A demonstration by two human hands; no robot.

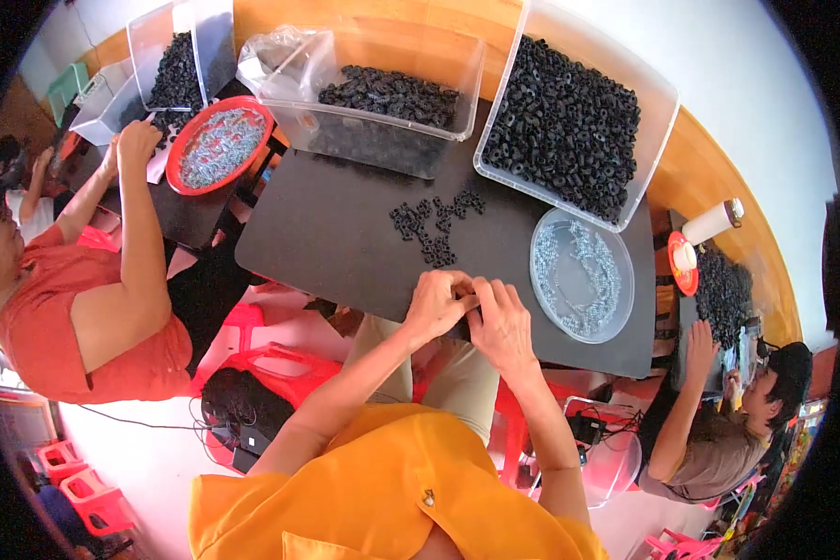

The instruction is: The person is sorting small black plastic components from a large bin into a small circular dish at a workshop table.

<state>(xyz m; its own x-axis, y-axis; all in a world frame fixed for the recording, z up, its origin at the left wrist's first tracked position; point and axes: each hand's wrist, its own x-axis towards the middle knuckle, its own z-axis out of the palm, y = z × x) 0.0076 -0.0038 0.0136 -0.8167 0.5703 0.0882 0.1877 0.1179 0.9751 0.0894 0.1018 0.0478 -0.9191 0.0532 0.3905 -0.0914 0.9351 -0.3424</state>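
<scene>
My left hand (439,303) and my right hand (502,322) meet at the near edge of the dark table (345,224), fingertips pinched together. Whatever they hold between them is too small and too covered by the fingers to make out. Just beyond my hands lies a loose scatter of small black ring-like parts (436,224). To the right of my right hand is a round, clear plastic dish (539,245) with many small, shiny, pale pieces (588,322) in it.
At the back stand a clear bin (359,117) and, at its right, a larger one (658,121), both holding black parts. Co-workers sit at left (93,327) and right (719,448). A red tray (173,173) of shiny pieces lies near the left one. Beyond the right table edge stands a white bottle (709,224).
</scene>
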